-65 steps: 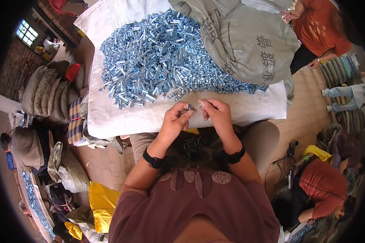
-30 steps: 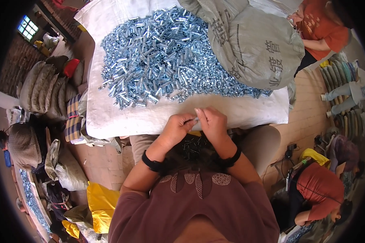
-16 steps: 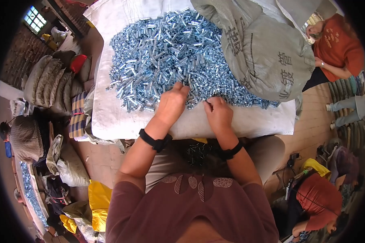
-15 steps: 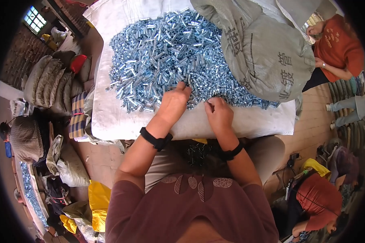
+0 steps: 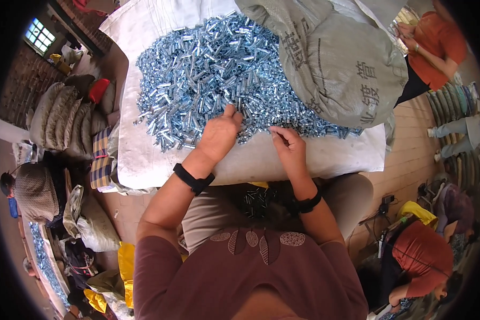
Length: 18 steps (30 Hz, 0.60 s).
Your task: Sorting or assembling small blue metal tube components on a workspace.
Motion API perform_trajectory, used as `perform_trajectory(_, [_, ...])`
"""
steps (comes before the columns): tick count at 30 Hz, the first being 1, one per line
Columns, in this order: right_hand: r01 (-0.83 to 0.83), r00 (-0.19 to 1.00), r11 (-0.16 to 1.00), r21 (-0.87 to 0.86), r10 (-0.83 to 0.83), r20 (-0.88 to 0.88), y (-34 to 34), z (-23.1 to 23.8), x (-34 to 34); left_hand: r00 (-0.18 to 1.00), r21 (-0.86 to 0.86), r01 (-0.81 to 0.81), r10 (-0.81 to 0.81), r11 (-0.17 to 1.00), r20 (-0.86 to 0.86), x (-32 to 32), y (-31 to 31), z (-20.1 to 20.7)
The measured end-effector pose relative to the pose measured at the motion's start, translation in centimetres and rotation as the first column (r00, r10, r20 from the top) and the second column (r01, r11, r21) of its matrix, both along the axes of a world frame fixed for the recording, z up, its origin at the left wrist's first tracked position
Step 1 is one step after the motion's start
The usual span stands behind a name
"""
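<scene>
A wide heap of small shiny blue-silver metal tubes [image 5: 197,69] covers much of the white cloth on the table. My left hand [image 5: 218,136] rests at the near edge of the heap, its curled fingers touching the tubes; whatever they grip is hidden. To its right, my right hand [image 5: 292,152] is over the heap's near edge with thumb and forefinger drawn together at the tubes. Anything between those fingertips is too small to make out. Dark bands circle both wrists.
A grey-green woven sack [image 5: 352,69] lies on the heap's right side. White cloth [image 5: 250,168] borders the near edge. Below, between my knees, is a dark container [image 5: 258,202] with tubes. Stacked sacks [image 5: 64,114] stand left; people in orange [image 5: 437,48] and red [image 5: 421,256] work right.
The whole view has shifted slightly. My right hand has moved a little rightward along the heap's edge, its fingers straighter. My left hand stays at the tubes.
</scene>
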State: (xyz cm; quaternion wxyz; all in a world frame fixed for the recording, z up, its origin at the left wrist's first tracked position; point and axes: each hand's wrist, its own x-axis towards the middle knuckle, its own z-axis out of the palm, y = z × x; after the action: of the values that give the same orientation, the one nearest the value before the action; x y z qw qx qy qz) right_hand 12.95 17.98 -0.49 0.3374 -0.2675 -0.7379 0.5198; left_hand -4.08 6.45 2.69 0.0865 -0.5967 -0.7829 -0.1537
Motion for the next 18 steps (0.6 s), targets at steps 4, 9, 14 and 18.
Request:
perform_trajectory(4, [0.007,1.0,0.976,-0.218,-0.013,-0.022,-0.5,-0.2,0.1,0.997,0.02,-0.068,0.067,0.997,0.03,1.1,-0.8,0.3])
perform_trajectory(9, [-0.089,0.987,0.889,-0.45,0.018,-0.16,-1.7,1.6,0.7,0.898,0.286,-0.075,-0.06,0.955,0.437,3.4,-2.2,0.3])
perform_trajectory(14, [-0.132,0.976,0.863,-0.488,0.026,-0.217,-3.2,3.3,1.6,0.169,0.343,-0.287,-0.306,0.894,0.937,7.3,-3.0,-1.0])
perform_trajectory(18, [-0.152,0.977,0.856,-0.494,0.054,-0.207,-3.8,3.5,2.7,-0.011,0.286,-0.323,-0.306,0.902,0.952,9.7,-3.1,0.0])
